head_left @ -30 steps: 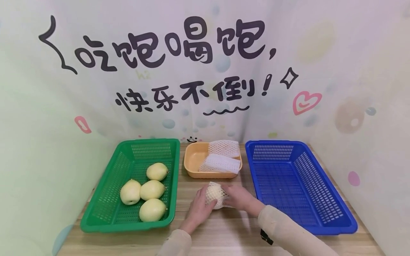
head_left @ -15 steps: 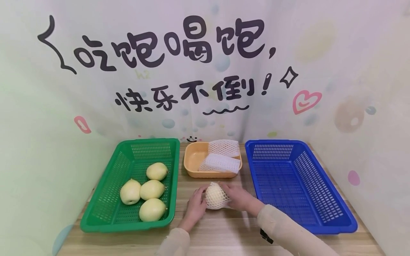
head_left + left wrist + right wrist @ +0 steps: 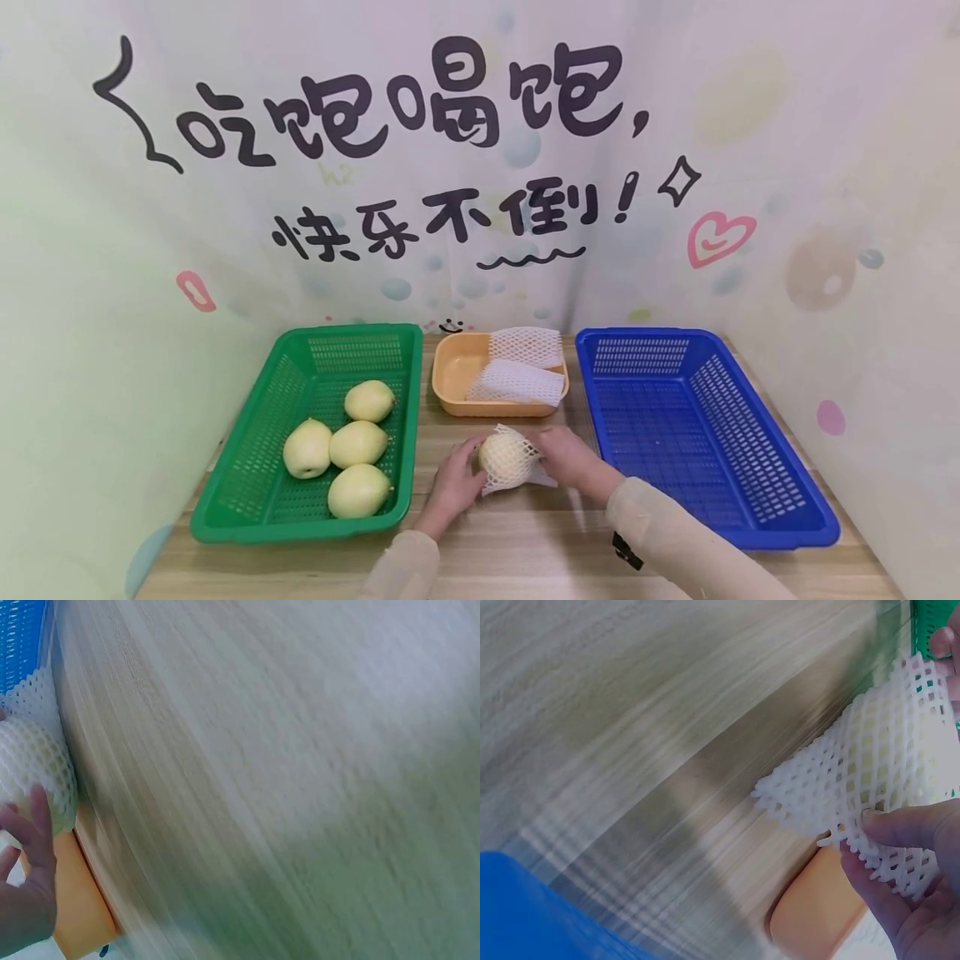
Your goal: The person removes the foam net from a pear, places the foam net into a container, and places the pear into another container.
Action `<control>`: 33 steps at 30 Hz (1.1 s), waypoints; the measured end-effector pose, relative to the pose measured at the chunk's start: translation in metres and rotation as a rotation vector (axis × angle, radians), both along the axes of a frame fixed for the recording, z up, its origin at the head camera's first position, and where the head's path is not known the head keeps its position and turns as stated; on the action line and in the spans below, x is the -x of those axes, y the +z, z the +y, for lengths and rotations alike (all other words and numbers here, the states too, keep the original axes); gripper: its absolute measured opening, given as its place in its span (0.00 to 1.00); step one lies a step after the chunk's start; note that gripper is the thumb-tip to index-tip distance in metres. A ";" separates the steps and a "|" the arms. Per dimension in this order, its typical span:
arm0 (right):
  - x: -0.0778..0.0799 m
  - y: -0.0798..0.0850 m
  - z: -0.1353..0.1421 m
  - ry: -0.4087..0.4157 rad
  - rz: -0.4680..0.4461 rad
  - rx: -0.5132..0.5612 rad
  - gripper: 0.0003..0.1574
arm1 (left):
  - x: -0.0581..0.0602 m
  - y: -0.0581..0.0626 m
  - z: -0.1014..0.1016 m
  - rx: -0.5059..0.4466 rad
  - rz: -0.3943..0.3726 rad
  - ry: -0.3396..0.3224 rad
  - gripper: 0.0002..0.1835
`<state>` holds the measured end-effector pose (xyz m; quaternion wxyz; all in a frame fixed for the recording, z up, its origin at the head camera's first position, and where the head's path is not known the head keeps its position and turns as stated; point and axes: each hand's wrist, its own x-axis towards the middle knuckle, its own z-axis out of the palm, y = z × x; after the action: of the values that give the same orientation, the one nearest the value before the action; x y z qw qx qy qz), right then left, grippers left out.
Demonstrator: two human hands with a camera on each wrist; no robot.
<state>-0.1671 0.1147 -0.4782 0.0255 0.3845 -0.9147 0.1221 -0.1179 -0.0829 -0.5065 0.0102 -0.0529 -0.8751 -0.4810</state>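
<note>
A pale yellow pear (image 3: 495, 457) sits between the hands, partly inside a white foam fruit net (image 3: 847, 765). My left hand (image 3: 454, 483) holds the pear from its left side, fingers and thumb bent round it. In the left wrist view, those fingertips (image 3: 40, 796) lie against the netted fruit. My right hand (image 3: 567, 456) pinches the net's edge between thumb and fingers, as the right wrist view shows, and a loose end of the net sticks out at the right.
A green basket (image 3: 414, 400) with several bare pears (image 3: 358, 492) stands at left. Behind the hands is an orange tray (image 3: 457, 379) with more foam nets (image 3: 517, 382) in it. A blue basket (image 3: 592, 383) stands at right on the wooden table (image 3: 517, 550).
The right hand has shifted slightly right, drawing the net's end out that way. The left hand has briefly eased off the pear and come round its left side again.
</note>
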 end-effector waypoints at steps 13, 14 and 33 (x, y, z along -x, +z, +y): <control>-0.006 0.001 -0.003 0.163 -0.060 0.087 0.36 | 0.009 -0.006 0.010 0.118 0.047 -0.135 0.42; -0.006 0.000 -0.002 0.166 -0.052 0.101 0.35 | 0.010 -0.006 0.011 0.124 0.042 -0.145 0.43; -0.008 0.001 0.005 0.060 -0.041 0.006 0.41 | 0.012 -0.007 0.017 0.137 0.014 -0.134 0.42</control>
<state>-0.1588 0.1198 -0.4774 0.0042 0.4090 -0.9027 0.1334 -0.1297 -0.0658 -0.5137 -0.0198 -0.1154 -0.9003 -0.4192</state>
